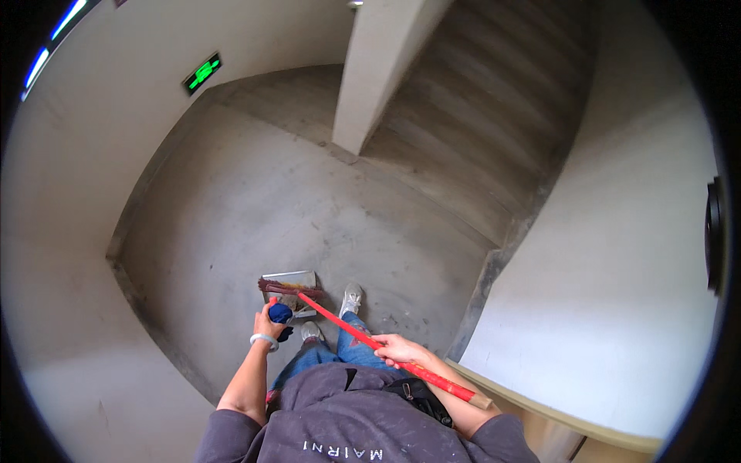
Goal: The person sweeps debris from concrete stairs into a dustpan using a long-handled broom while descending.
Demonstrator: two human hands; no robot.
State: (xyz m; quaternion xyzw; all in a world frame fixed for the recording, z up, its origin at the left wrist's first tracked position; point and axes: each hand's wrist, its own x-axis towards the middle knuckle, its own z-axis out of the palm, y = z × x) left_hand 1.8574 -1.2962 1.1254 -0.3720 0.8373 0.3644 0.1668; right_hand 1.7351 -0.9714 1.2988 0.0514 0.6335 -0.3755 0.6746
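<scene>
My right hand [399,350] is wrapped around the red handle [428,377] of a broom, which slants from its bare wooden end near my forearm down to the left. The dark reddish broom head [283,287] lies over a metal dustpan [308,278] on the floor, just ahead of my feet. Greyish debris [291,302] shows in the pan. With my left hand [263,321] I grip the dustpan's upright handle, whose red end [273,300] shows by the thumb. A dark blue bundle [281,313], perhaps cloth or a bag, hangs at that hand and partly hides the pan.
I stand on a concrete landing [278,191]. Ahead to the right are concrete stairs [463,116], with a white pillar [376,75] beside them. A lit green exit sign [202,73] is on the left wall. A white wall [596,307] rises close on my right.
</scene>
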